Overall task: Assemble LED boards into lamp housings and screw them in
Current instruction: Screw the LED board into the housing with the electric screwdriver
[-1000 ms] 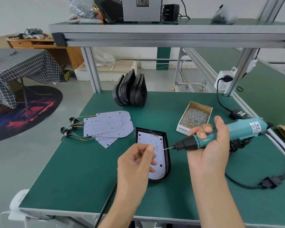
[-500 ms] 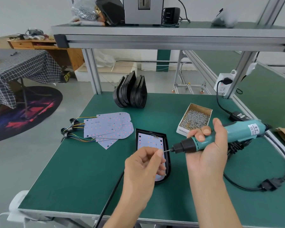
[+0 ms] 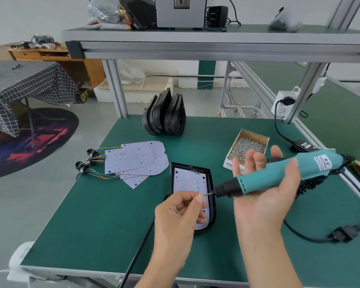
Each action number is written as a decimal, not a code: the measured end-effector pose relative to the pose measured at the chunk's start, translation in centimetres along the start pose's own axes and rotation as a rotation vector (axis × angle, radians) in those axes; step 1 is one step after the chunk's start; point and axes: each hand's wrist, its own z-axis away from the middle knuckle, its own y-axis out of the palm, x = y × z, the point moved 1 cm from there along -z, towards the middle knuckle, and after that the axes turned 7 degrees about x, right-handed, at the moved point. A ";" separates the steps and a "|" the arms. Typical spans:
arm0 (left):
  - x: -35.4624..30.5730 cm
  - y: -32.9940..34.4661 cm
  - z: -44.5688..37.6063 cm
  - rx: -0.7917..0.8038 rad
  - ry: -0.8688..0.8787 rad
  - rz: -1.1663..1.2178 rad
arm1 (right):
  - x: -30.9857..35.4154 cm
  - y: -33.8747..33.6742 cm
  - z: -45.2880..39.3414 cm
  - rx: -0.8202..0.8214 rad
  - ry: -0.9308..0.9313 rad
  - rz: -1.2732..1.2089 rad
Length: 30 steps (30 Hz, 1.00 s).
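Observation:
A black lamp housing lies flat on the green mat with a white LED board seated in it. My left hand hovers over its lower half and pinches a small screw between thumb and forefinger, right at the bit tip. A teal electric screwdriver lies across the palm of my right hand, pointing left. The thumb wraps over its body and the fingers stand loosely extended behind it.
Loose LED boards with coloured wires lie fanned at the left. Several empty black housings stand on edge at the back. An open box of screws sits behind my right hand. The screwdriver's cable loops at the right, below a shelf frame.
My left hand moved right until its pinched fingertips met the bit tip. My right hand's fingers loosened from around the screwdriver and now stand extended behind it.

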 end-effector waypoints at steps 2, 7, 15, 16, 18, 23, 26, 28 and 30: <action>0.1 -0.1 0.0 -0.011 -0.006 0.016 | -0.1 0.1 0.1 0.034 0.007 -0.029; 0.0 -0.2 -0.3 0.013 -0.004 0.026 | -0.1 0.1 0.1 0.024 0.018 0.015; 0.3 0.0 -0.2 0.022 -0.019 0.027 | 0.4 0.0 0.0 0.125 0.045 0.034; 0.4 0.0 -0.2 0.019 -0.021 0.029 | 0.5 0.1 0.0 0.121 0.046 0.032; 0.4 0.0 -0.3 0.014 -0.024 0.036 | 0.8 0.3 0.4 0.099 0.054 0.051; 0.7 0.1 -0.3 -0.023 -0.028 0.051 | 1.5 0.6 0.8 0.029 0.053 0.164; 1.0 0.0 0.1 -0.047 -0.020 0.065 | 1.3 0.7 0.4 0.021 0.036 0.199; 1.3 -0.3 0.6 -0.075 -0.009 0.064 | 1.0 0.6 -0.4 0.005 0.003 0.217; 1.6 -0.9 0.8 -0.125 0.009 0.063 | 0.5 0.3 -1.8 0.003 0.009 0.088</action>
